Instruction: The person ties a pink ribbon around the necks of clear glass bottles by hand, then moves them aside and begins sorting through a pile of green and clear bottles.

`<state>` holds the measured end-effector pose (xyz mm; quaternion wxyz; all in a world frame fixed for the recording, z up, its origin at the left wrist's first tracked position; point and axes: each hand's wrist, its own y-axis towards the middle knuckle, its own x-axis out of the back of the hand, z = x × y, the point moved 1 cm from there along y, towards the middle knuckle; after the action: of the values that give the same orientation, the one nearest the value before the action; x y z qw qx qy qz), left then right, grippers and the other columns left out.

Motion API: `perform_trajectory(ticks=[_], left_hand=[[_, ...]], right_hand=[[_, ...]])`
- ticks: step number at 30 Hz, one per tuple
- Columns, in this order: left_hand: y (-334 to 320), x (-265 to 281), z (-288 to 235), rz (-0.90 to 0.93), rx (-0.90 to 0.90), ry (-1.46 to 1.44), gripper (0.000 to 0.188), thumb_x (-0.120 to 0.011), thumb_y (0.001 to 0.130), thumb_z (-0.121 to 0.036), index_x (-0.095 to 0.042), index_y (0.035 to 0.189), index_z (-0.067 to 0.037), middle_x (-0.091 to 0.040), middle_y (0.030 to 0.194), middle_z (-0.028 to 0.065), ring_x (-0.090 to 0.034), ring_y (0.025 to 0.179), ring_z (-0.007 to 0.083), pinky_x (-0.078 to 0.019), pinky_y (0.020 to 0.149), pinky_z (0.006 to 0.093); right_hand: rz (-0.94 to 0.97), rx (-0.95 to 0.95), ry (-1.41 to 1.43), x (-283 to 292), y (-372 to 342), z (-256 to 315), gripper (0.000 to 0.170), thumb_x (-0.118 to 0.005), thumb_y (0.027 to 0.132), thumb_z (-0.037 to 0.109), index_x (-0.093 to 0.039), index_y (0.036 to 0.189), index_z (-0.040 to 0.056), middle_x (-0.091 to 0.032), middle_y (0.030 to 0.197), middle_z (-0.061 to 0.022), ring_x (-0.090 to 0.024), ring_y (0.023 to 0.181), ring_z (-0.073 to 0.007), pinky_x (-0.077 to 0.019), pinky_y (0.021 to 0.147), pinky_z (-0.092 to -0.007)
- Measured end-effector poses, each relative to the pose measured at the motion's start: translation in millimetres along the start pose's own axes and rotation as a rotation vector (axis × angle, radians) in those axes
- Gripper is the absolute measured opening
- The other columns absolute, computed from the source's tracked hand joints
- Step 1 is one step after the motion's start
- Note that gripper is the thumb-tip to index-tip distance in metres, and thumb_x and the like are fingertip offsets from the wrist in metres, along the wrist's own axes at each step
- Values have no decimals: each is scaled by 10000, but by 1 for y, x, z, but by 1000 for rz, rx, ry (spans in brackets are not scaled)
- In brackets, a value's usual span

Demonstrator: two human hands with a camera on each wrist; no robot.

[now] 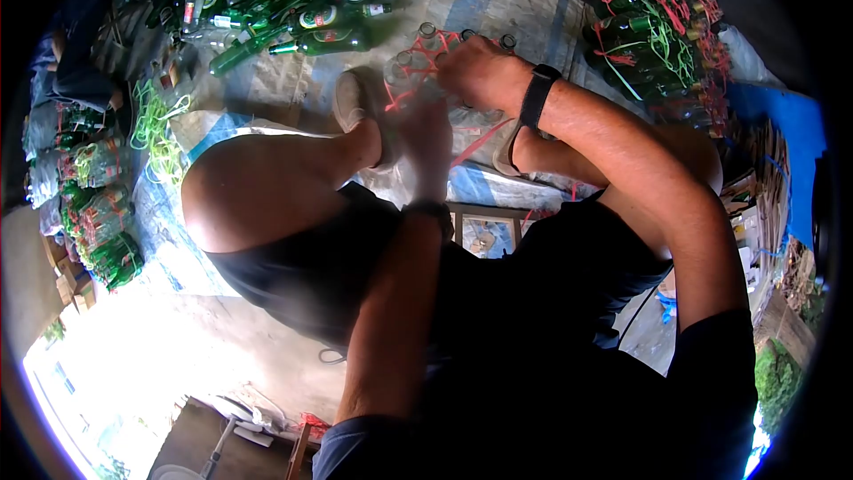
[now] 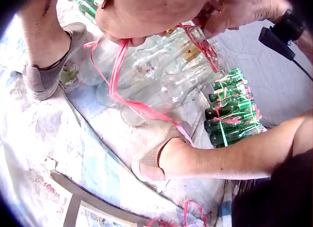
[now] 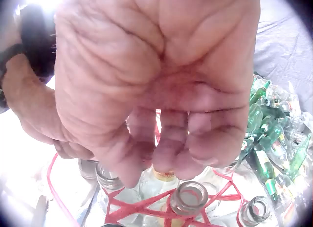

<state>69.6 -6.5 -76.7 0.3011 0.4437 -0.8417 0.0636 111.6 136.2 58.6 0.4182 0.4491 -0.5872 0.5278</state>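
Note:
Clear glass bottles [image 2: 171, 87] stand bundled between the person's feet, their mouths [image 3: 190, 197] criss-crossed by red plastic cord [image 3: 142, 211]. My left hand [image 2: 151, 14] grips a length of this cord [image 2: 116, 75], which hangs from its curled fingers and trails toward a shoe. In the head view the left hand [image 1: 425, 138] is blurred, close to the bundle's near side. Over the bottle mouths is my right hand [image 1: 480, 76], back uppermost. The right wrist view shows the right hand's bent fingers [image 3: 168, 156] just above the necks; I cannot tell whether they hold cord.
Loose green bottles [image 1: 329, 18] lie piled at the back left. Tied bundles of green bottles [image 1: 635, 53] stand at the right, more [image 1: 98, 213] at the left beside light green cord [image 1: 160, 129]. Shoes [image 1: 355, 98] flank the work; a wooden frame [image 1: 487, 213] sits below.

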Motion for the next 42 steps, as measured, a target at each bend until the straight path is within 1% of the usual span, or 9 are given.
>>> perform_trajectory(ticks=[3, 9, 12, 15, 17, 24, 26, 36, 42], left_hand=[[0, -2, 8, 7, -313, 357, 247, -603, 926, -193, -718, 839, 7, -705, 771, 171, -689, 656, 274, -521, 606, 402], [-8, -4, 2, 62, 18, -111, 188, -617, 927, -151, -690, 818, -17, -694, 784, 150, -678, 673, 259, -516, 623, 386], [-12, -4, 0, 47, -12, -45, 133, -620, 922, -115, -699, 843, -42, -688, 793, 140, -678, 698, 283, -523, 634, 404], [-10, -1, -1, 104, -319, 420, 100, -620, 907, -69, -719, 896, -78, -684, 815, 136, -677, 739, 314, -535, 655, 427], [-10, -1, -2, 111, -301, 373, 112, -619, 899, -55, -723, 913, -94, -680, 819, 133, -675, 753, 322, -538, 661, 437], [-13, -30, 34, 60, -240, 359, 124, -619, 886, -41, -718, 909, -113, -667, 811, 124, -672, 763, 317, -536, 661, 442], [-16, -28, 30, 99, -221, 383, 112, -621, 885, -42, -709, 900, -110, -663, 807, 125, -668, 758, 320, -534, 655, 443], [-18, -14, 7, 56, -211, 263, 85, -624, 869, -38, -679, 874, -102, -632, 791, 127, -648, 736, 318, -515, 631, 447], [-16, -8, -3, 2, -292, 266, 118, -623, 858, -14, -692, 917, -90, -639, 823, 129, -648, 769, 325, -516, 647, 435]], right_hand=[[148, -10, -22, 12, 1, -7, 225, -694, 798, 308, -769, 813, 97, -754, 871, -77, -726, 918, -247, -506, 862, -389], [111, -26, 144, 14, 0, -20, 267, -706, 785, 326, -757, 780, 64, -751, 862, -114, -730, 944, -275, -523, 834, -437], [121, -7, 186, 27, -3, -20, 250, -788, 668, 111, -729, 902, 47, -728, 845, -130, -728, 896, -335, -556, 720, -473], [110, -48, 213, 31, -6, -20, 225, -785, 658, 136, -724, 857, 52, -720, 829, -130, -720, 899, -337, -535, 741, -470], [125, -67, 178, 30, -6, -21, 318, -713, 797, 389, -750, 805, 73, -748, 898, -128, -722, 961, -277, -496, 853, -429], [64, 6, 125, 27, -8, -28, 381, -750, 781, 471, -756, 844, 96, -739, 887, -116, -710, 958, -284, -459, 877, -397], [-49, 57, 190, 34, -9, -31, 145, -715, 716, 169, -721, 796, 47, -710, 827, -144, -712, 872, -317, -521, 760, -435], [-246, 8, 220, 18, -2, -43, 134, -691, 740, 164, -694, 782, 37, -708, 856, -182, -694, 904, -386, -531, 819, -471], [223, -161, 206, 22, 12, -51, 371, -858, 668, 241, -723, 953, 44, -707, 1056, -170, -660, 1104, -363, -493, 968, -452]])
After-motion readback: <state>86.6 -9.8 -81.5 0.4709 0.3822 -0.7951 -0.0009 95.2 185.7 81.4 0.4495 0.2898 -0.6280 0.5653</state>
